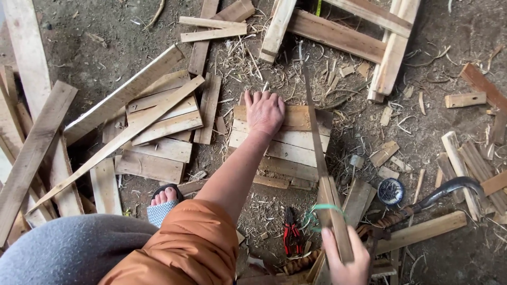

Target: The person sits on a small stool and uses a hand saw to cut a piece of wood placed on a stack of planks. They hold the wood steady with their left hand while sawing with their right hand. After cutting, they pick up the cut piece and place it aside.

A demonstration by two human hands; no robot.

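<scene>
A: Hand positions?
B: Left hand (264,112) lies flat, fingers open, on the board stack (282,142). Right hand (346,258) has fingers closed around the saw (325,179), which crosses the stack's right edge.
A: Containers?
B: A round tin (391,191) on the floor holds nails.

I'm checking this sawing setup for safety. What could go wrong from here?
The left hand lies flat on the stacked boards, close beside the saw blade held by the right hand; a slip could cut fingers. The sandalled foot has bare toes among loose offcuts. The boards sit unclamped and might shift.
</scene>
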